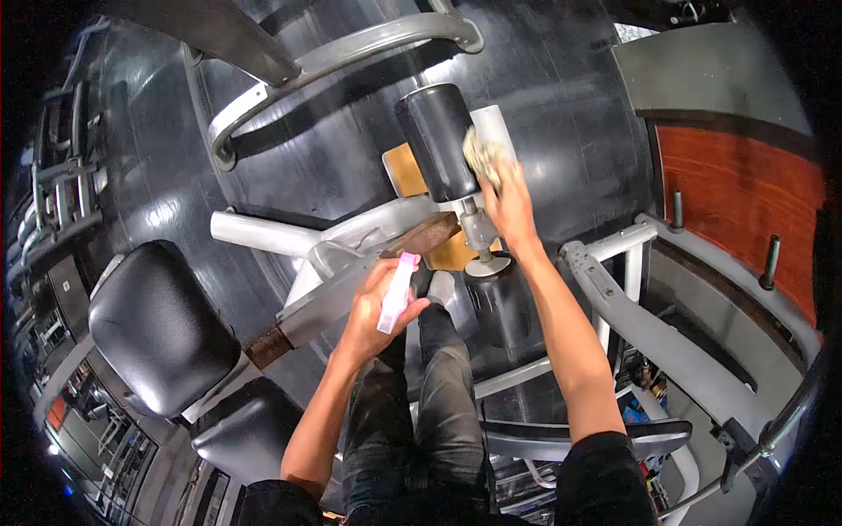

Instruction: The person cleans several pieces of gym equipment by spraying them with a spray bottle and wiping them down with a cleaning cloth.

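My right hand is closed around a crumpled, pale yellowish cloth. The cloth lies against the right side of a black cylindrical roller pad on a gym machine. My left hand grips a spray bottle, of which the white and pink top shows; its body is hidden by my hand. Below the roller a grey metal joint leads to a second black roller pad. A grey machine arm passes beside my left hand.
A black padded seat stands at left. A curved grey frame tube crosses the floor above. At right is another machine's grey beam with a red-brown panel behind. My legs stand close below the machine.
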The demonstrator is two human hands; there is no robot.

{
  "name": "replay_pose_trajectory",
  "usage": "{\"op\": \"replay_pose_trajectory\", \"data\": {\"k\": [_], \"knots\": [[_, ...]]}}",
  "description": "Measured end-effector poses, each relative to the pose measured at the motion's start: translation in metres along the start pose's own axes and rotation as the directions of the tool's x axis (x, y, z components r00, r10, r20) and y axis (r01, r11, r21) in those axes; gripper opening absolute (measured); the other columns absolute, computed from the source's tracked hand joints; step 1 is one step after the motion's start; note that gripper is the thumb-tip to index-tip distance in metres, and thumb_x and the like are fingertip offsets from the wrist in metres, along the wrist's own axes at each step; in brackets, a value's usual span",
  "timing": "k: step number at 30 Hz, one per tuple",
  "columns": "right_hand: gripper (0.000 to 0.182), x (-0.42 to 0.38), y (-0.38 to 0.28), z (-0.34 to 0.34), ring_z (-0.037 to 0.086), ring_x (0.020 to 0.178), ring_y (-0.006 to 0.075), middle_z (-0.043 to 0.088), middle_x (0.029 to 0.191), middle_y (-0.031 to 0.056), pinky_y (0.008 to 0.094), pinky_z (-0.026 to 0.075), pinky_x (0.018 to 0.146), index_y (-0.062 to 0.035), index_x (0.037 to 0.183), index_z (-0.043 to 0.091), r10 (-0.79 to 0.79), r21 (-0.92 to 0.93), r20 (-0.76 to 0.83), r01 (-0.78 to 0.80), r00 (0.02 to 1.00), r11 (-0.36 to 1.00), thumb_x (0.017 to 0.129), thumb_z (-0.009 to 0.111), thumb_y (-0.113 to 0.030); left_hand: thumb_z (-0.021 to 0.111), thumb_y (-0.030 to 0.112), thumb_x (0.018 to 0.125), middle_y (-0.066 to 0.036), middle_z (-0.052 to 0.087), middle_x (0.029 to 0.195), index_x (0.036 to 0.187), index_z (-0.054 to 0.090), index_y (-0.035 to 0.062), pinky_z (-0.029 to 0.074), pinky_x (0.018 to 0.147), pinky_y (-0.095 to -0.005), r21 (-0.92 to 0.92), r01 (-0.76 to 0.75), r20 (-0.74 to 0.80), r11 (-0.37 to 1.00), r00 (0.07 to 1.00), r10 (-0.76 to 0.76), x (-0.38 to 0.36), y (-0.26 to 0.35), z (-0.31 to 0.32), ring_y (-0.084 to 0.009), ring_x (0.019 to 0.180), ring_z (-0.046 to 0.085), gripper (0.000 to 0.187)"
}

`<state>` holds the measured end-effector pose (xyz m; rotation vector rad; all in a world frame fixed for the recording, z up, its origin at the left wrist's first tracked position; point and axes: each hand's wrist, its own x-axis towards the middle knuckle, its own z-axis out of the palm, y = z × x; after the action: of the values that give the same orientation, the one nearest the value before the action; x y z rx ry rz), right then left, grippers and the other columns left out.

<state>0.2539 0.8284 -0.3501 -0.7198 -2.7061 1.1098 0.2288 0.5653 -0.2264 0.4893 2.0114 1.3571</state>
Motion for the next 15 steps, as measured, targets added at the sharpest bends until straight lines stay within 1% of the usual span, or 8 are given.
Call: {"op": "replay_pose_trajectory", "data": {"k": [3,5,7,9,10,11,12,15], "knots": [[0.035,-0.027,0.025,-0.029,0.057,0.099,0.0432,0.056,0.113,0.0213,0.0483,0.049,0.082,-0.0114,0.120,0.055,0.016,-0.123,0.134,0.000,0.991,0.992,0.087,0.060,-0.021,0.077,0.009,0.077,-0.008,0.061,0.098,0.117,0.058,0.0008,0.049,0.067,-0.0306,-0.008,-0.021,-0.029,1.000,0.999,0.020,0.004,0.006,0.000,-0.0172,0.070,0.057,0.045],[0.034,-0.025,0.035,-0.038,0.058,0.101,0.0412,0.057,0.112,0.0202,0.0472,0.050,0.083,-0.0115,0.120,0.056,0.156,-0.281,0.326,-0.062,0.933,0.958,0.088,0.058,-0.024,0.076,0.009,0.077,-0.008,0.061,0.098,0.116,0.059,0.0010,0.048,0.067,-0.0306,0.002,0.009,-0.005,1.000,1.000,-0.009,0.006,0.015,-0.003,-0.0168,0.069,0.057,0.043],[0.035,0.007,0.034,-0.027,0.058,0.101,0.0398,0.058,0.110,0.0211,0.0447,0.048,0.085,-0.0063,0.119,0.056,0.046,-0.112,-0.029,-0.049,0.998,0.992,0.089,0.058,-0.025,0.076,0.010,0.078,-0.008,0.061,0.098,0.115,0.059,0.0011,0.048,0.068,-0.0307,0.018,0.047,0.023,0.999,0.999,-0.048,0.007,0.017,-0.006,-0.0164,0.068,0.057,0.041],[0.033,0.057,0.007,-0.020,0.056,0.105,0.0384,0.059,0.109,0.0212,0.0421,0.045,0.091,-0.0036,0.116,0.057,0.063,0.104,-0.229,-0.040,0.971,0.994,0.088,0.061,-0.021,0.075,0.010,0.079,-0.008,0.062,0.098,0.112,0.059,0.0015,0.048,0.067,-0.0304,0.076,-0.018,0.027,0.997,0.999,0.016,0.008,0.016,-0.004,-0.0151,0.067,0.056,0.038],[0.033,0.079,0.002,-0.005,0.055,0.105,0.0379,0.059,0.109,0.0218,0.0420,0.043,0.093,-0.0032,0.116,0.058,-0.024,0.144,-0.386,0.086,0.922,0.986,0.087,0.061,-0.019,0.071,0.006,0.079,-0.008,0.063,0.113,0.112,0.060,0.0037,0.048,0.073,-0.0272,0.032,0.080,0.052,0.996,0.995,-0.081,0.005,0.017,-0.004,-0.0106,0.079,0.056,0.034],[0.033,0.097,-0.004,0.006,0.055,0.104,0.0385,0.058,0.109,0.0213,0.0439,0.045,0.091,-0.0054,0.118,0.058,-0.120,0.047,-0.419,0.153,0.900,0.987,0.087,0.061,-0.017,0.071,0.006,0.079,-0.008,0.063,0.113,0.112,0.060,0.0037,0.048,0.073,-0.0272,0.035,0.077,0.061,0.996,0.995,-0.079,0.004,0.014,-0.001,-0.0106,0.079,0.056,0.034],[0.032,0.105,-0.025,0.011,0.055,0.103,0.0396,0.056,0.109,0.0201,0.0461,0.046,0.088,-0.0111,0.119,0.059,0.020,0.101,-0.305,0.012,0.952,0.995,0.087,0.061,-0.017,0.072,0.007,0.080,-0.008,0.063,0.102,0.110,0.061,0.0032,0.048,0.069,-0.0280,0.031,0.039,0.022,0.999,0.999,-0.040,0.003,0.010,0.003,-0.0110,0.073,0.056,0.033],[0.036,0.099,-0.044,0.027,0.056,0.098,0.0375,0.054,0.109,0.0177,0.0459,0.049,0.084,-0.0201,0.117,0.062,-0.129,-0.130,-0.118,0.113,0.985,0.985,0.083,0.062,-0.009,0.073,0.009,0.080,-0.005,0.063,0.085,0.109,0.062,0.0031,0.048,0.064,-0.0278,0.028,0.061,-0.030,0.998,0.998,-0.060,-0.004,0.017,0.004,-0.0098,0.067,0.056,0.032]]}}
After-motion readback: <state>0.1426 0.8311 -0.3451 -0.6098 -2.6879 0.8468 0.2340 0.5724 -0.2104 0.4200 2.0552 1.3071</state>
